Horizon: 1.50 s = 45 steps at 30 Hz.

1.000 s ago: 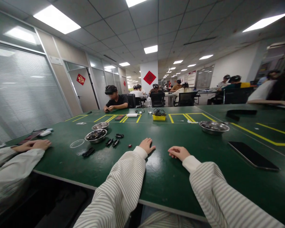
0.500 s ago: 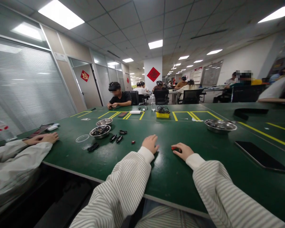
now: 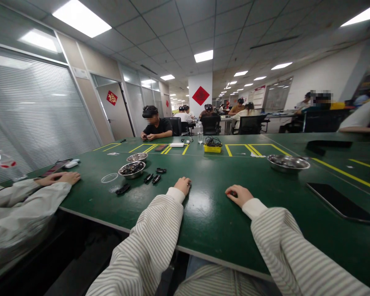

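My left hand [image 3: 183, 186] rests low over the green table [image 3: 209, 213], its fingers curled down and together. A small dark bit shows at its fingertips, too small to name. To the right, my right hand [image 3: 239, 195] is closed in a pinch around a small dark-and-red piece [image 3: 233, 193], mostly covered by the fingers. Left of my left hand lie several black clip-like parts [image 3: 156, 179]. Beyond them stands a steel bowl [image 3: 131, 175] filled with similar dark parts.
A second steel bowl [image 3: 137, 157] sits behind the first. At the right are another steel bowl [image 3: 288, 169] and a black tablet [image 3: 342, 202]. A yellow box of cables [image 3: 212, 149] and a bottle [image 3: 200, 133] stand farther back. A neighbour's hands [image 3: 61, 178] rest at left.
My left hand has moved left and its fingers have curled in over where the small red piece lay, which no longer shows. My right hand stays nearly in place, with less red showing.
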Motion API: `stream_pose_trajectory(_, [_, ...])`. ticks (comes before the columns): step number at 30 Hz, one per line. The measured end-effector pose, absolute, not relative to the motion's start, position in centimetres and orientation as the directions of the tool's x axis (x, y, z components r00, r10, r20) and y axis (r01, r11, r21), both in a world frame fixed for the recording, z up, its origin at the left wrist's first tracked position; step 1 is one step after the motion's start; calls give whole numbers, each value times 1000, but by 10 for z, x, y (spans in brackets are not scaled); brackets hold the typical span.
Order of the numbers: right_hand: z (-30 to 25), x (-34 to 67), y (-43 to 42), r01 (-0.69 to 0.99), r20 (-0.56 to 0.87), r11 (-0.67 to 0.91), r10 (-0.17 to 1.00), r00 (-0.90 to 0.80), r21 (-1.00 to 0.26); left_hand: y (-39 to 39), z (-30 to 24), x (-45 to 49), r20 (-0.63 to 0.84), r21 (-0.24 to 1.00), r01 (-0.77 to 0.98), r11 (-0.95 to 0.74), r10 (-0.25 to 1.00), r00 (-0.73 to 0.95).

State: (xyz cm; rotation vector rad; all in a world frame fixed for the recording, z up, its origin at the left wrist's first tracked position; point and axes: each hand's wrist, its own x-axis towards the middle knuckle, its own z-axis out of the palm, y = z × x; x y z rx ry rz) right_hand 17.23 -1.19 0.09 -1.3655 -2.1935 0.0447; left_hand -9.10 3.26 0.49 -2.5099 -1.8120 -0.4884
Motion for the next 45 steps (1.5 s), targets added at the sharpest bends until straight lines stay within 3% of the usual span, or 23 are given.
stream_pose_trajectory(6, [-7,169,-8,622,390,424,899,-200,-658,19,0,-36,402,281,688,-669,733,548])
stream_pose_trajectory(9, [-10,168,-7,471,303,342,940,-158,-813,7,4,-11,451,281,611,-740,664,596])
stream_pose_trajectory(12, [-11,168,-6,380,254,277,961,-111,-882,-3,9,5,461,270,571,-775,625,630])
stream_pose_trajectory(31, [0,166,-11,74,130,133,991,-37,-988,-8,15,5,523,281,498,-820,566,637])
stream_pose_trajectory(45, [0,170,-10,94,112,118,992,-66,-989,-11,16,3,524,272,487,-830,553,648])
